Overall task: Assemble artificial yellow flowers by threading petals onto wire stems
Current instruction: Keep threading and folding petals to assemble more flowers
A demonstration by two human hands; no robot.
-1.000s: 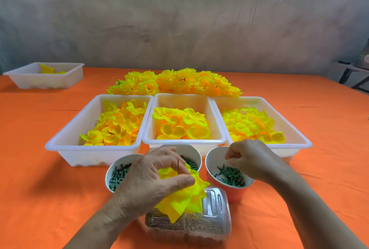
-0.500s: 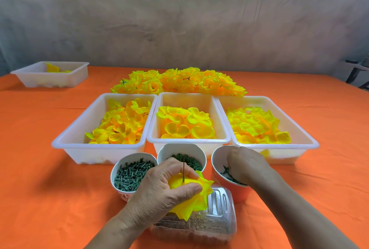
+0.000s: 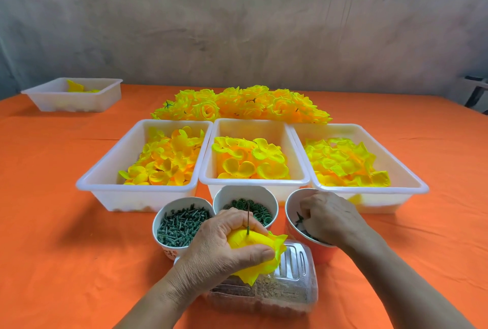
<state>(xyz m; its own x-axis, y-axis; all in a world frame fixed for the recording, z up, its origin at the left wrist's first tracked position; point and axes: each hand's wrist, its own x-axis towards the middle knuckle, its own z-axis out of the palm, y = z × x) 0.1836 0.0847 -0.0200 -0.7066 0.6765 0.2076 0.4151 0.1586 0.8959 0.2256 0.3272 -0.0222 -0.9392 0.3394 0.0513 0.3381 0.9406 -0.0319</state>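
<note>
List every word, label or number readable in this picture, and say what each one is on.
No text can be read.
Small red print low on the wall of the white cup of green pegs: too small and blurred to read.
Nothing else in view shows any lettering.

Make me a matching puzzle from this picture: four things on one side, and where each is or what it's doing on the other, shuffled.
1. left hand
2. right hand
3. flower pile
4. lone tray

A. behind the middle tray
B. at the table's far left
C. fingers in the red cup
D. gripping petals on a wire

Pairs: 1-D, 2-C, 3-A, 4-B.
</note>
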